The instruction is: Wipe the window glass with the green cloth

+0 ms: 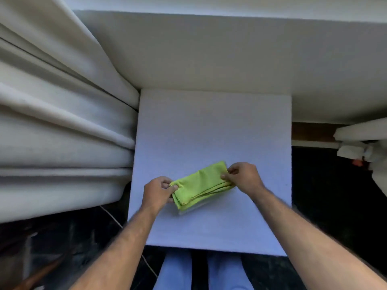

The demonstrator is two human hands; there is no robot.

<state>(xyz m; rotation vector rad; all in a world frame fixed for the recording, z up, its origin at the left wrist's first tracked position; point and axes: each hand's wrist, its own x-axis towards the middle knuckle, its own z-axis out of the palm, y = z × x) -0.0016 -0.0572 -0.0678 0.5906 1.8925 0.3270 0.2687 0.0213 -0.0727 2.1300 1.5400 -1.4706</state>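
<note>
A folded green cloth (200,185) lies low over a small white table (209,126), tilted so its right end points away from me. My left hand (158,190) pinches the cloth's near left end between thumb and fingers. My right hand (243,175) pinches its far right end the same way. The cloth is folded into several layers, its edges showing along the near side. No window glass shows in this view.
Heavy white curtains (62,122) hang in folds at the left, touching the table's edge. A white wall or sill (230,49) runs behind the table. More white fabric (364,143) sits at the right. The floor (73,237) is dark, with a thin cable across it.
</note>
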